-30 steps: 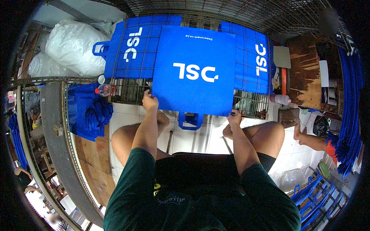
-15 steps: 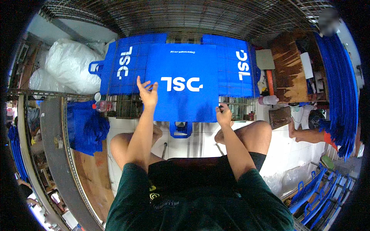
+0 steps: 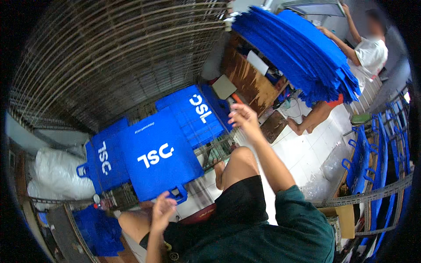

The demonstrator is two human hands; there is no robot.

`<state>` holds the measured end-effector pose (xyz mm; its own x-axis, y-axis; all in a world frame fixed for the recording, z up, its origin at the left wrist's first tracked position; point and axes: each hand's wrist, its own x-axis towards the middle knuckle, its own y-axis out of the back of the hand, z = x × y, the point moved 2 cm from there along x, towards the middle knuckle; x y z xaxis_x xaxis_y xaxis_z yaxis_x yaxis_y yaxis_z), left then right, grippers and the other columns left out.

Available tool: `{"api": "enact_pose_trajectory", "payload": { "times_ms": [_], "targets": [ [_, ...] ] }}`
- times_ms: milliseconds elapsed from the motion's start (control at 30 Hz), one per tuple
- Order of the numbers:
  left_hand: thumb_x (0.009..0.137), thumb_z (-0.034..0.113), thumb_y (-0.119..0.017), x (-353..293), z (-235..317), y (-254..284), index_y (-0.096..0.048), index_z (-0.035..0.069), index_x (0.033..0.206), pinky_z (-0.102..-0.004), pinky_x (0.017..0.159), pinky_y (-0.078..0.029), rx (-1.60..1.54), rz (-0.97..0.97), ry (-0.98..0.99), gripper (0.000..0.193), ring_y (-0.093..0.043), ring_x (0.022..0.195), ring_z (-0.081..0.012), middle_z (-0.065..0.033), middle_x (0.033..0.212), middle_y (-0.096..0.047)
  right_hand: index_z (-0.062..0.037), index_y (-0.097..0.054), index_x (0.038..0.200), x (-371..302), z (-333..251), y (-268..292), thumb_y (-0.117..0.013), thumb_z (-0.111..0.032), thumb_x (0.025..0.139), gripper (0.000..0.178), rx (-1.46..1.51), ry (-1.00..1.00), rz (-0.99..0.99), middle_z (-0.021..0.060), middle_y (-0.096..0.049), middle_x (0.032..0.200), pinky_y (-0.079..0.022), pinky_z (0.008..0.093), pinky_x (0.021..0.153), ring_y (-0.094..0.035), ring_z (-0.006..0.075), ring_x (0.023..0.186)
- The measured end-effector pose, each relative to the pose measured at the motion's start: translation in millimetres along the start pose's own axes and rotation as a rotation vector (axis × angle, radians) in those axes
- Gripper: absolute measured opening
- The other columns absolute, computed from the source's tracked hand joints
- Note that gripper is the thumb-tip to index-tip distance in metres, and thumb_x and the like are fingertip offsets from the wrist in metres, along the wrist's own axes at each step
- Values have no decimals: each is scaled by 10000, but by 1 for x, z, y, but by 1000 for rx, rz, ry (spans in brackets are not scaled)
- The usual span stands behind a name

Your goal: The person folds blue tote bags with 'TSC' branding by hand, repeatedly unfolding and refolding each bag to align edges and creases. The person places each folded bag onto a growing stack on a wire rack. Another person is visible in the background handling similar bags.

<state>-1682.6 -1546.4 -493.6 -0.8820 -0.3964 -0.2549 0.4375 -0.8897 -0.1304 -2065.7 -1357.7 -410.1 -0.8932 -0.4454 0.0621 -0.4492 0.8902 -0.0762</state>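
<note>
A flat blue fabric bag (image 3: 147, 175) with white lettering lies on top of other blue bags on a wire-grid surface. Its handle (image 3: 179, 193) hangs over the near edge, close to my left hand (image 3: 163, 211). That hand is raised with its fingers loosely apart and nothing visible in it. My right hand (image 3: 246, 123) is in the air, off the bags, beyond my right knee. Its fingers are bent towards the thumb; anything small between them is too blurred to make out. Another lettered blue bag (image 3: 210, 129) lies to the right of the top one, and one more (image 3: 98, 151) to the left.
A wire-grid rack (image 3: 127, 57) rises behind the bags. White plastic sacks (image 3: 61, 171) lie at left. At far right, a thick stack of blue fabric (image 3: 298, 52) stands before another person (image 3: 370, 57). More blue bags (image 3: 362, 166) hang in a right-hand rack.
My view has turned to the right, bringing the other person and the fabric stack into sight. My left hand has drawn back from the top bag; my right hand has left its corner.
</note>
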Motion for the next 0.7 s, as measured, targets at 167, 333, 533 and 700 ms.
{"api": "enact_pose_trajectory", "payload": {
  "times_ms": [167,333,533,700],
  "targets": [
    [758,147,-710,12,-101,4,-504,21,1171,-310,661,-493,626,105,71,478,-610,765,-177,-96,857,-621,-60,-538,1126,31,-137,99,-596,-156,847,300,-136,377,267,42,-593,878,-481,239,598,-599,121,734],
    [770,121,-699,16,-103,38,-508,6,1121,-305,594,-489,189,298,137,416,-599,687,-176,-110,810,-609,-45,-459,1204,73,-238,180,-585,-260,857,428,147,564,374,106,-540,1031,-502,315,685,-592,198,881],
    [804,-1,-628,9,-131,65,-484,-9,1025,-286,496,-457,204,461,215,264,-532,576,-127,-71,766,-577,-55,-422,1261,112,-274,253,-601,-373,837,560,263,434,347,209,-438,1240,-435,386,914,-509,284,1092],
    [802,9,-638,15,-121,39,-489,-12,1027,-272,509,-456,90,421,145,270,-528,593,-113,-51,733,-570,24,-285,1307,130,-283,289,-661,-342,796,732,387,506,353,286,-341,1265,-445,385,938,-449,365,1142]
  ]
}}
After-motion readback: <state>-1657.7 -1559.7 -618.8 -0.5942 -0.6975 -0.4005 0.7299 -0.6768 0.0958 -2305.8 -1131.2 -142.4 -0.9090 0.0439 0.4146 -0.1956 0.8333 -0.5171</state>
